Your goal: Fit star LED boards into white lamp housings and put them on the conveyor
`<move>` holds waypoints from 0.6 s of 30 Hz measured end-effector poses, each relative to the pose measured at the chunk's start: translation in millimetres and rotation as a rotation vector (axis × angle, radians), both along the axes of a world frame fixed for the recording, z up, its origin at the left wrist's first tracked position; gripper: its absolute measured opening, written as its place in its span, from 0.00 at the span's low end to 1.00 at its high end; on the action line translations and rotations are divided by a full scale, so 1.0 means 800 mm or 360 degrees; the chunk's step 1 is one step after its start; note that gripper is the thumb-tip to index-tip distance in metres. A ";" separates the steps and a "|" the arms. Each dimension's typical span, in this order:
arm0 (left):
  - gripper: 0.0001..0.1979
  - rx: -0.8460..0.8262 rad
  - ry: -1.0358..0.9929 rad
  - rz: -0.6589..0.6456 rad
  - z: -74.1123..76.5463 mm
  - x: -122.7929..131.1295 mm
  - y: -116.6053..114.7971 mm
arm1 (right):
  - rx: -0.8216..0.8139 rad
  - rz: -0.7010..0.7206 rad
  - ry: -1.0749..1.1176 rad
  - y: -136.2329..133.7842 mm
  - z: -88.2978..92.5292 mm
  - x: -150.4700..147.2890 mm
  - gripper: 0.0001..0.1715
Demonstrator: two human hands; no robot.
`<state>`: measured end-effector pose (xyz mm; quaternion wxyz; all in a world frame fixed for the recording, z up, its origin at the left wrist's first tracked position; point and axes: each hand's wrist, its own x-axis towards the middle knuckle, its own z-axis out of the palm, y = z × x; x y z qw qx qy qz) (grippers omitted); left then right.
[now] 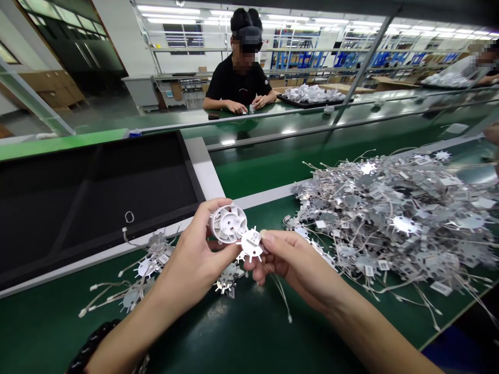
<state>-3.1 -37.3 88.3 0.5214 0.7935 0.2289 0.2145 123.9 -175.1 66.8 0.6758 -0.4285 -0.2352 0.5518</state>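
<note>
My left hand [198,246] is closed round a white round plastic housing [228,224], whose ribbed inner side faces me. Between the fingertips of my right hand [286,254] is a flat silver star-shaped plate [251,244] with short prongs and a printed label. The plate's edge is close against the lower right rim of the housing; whether they touch I cannot tell. A thin white cable [284,301] hangs below my right hand. Under and beside my left hand lie more star-shaped plates with cables [148,267], partly hidden by my arm.
A large heap of star-shaped plates with cables [397,218] covers the right side of the green table [249,337]. At left stands a black tray [97,192]. Across the bench a person [241,67] handles small white parts, beside a tray of white pieces [312,94].
</note>
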 end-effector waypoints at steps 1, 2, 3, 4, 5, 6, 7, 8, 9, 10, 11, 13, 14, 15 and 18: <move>0.23 -0.0011 -0.0008 -0.0025 -0.001 0.000 0.002 | -0.0009 -0.0022 -0.0021 0.000 0.000 0.000 0.21; 0.23 -0.0024 -0.0014 -0.0047 -0.002 0.000 0.004 | -0.0008 -0.0040 -0.0041 0.001 -0.001 0.000 0.21; 0.24 -0.0037 -0.0018 -0.0065 -0.003 0.000 0.005 | 0.0000 -0.0054 -0.0065 0.001 -0.001 0.000 0.20; 0.24 -0.0051 -0.0020 -0.0073 -0.004 -0.001 0.006 | 0.0014 -0.0063 -0.0088 0.002 -0.001 -0.001 0.19; 0.24 -0.0067 -0.0022 -0.0078 -0.005 -0.001 0.007 | 0.0031 -0.0069 -0.0106 0.002 -0.002 -0.001 0.18; 0.24 -0.0085 -0.0023 -0.0082 -0.005 -0.001 0.007 | 0.0050 -0.0081 -0.0112 0.002 -0.002 -0.001 0.18; 0.24 -0.0105 -0.0025 -0.0089 -0.005 -0.001 0.007 | 0.0061 -0.0103 -0.0108 0.002 -0.001 -0.001 0.17; 0.24 -0.0130 -0.0026 -0.0095 -0.004 -0.001 0.007 | 0.0063 -0.0144 -0.0093 0.002 -0.001 -0.001 0.17; 0.25 -0.0162 -0.0029 -0.0101 -0.003 -0.001 0.006 | 0.0061 -0.0208 -0.0074 0.002 -0.001 -0.001 0.16; 0.25 -0.0204 -0.0027 -0.0109 -0.001 -0.001 0.005 | 0.0053 -0.0283 -0.0055 0.002 0.000 -0.001 0.16; 0.25 -0.0253 -0.0024 -0.0115 0.000 -0.001 0.003 | 0.0046 -0.0364 -0.0039 0.002 0.000 0.000 0.17; 0.25 -0.0353 -0.0020 -0.0110 0.004 -0.001 0.000 | 0.0047 -0.0505 -0.0001 0.002 0.002 0.002 0.17; 0.25 -0.0393 -0.0018 -0.0096 0.005 -0.001 -0.002 | 0.0055 -0.0560 0.0018 0.002 0.002 0.003 0.17; 0.25 -0.0419 -0.0016 -0.0083 0.007 0.000 -0.003 | 0.0062 -0.0600 0.0033 0.002 0.002 0.004 0.18; 0.24 -0.0451 -0.0027 -0.0098 0.006 0.000 -0.003 | 0.0112 -0.0632 0.0012 0.002 0.000 0.003 0.20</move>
